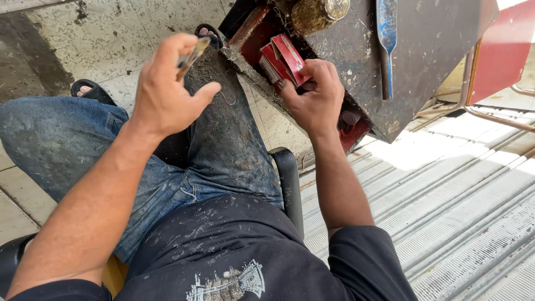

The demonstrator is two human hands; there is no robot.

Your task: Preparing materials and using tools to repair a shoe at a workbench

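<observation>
Against the near edge of the grimy metal workbench, my right hand pinches a small red packet, fingers pressed on its open flap. I judge I'm at the opening step; the next move calls for a steady thumb to draw something out. That packet is glossy red, creased, its flap lifted. Left of the workbench, above my jeans, my left hand is clamped around a thin dull metal tool.
</observation>
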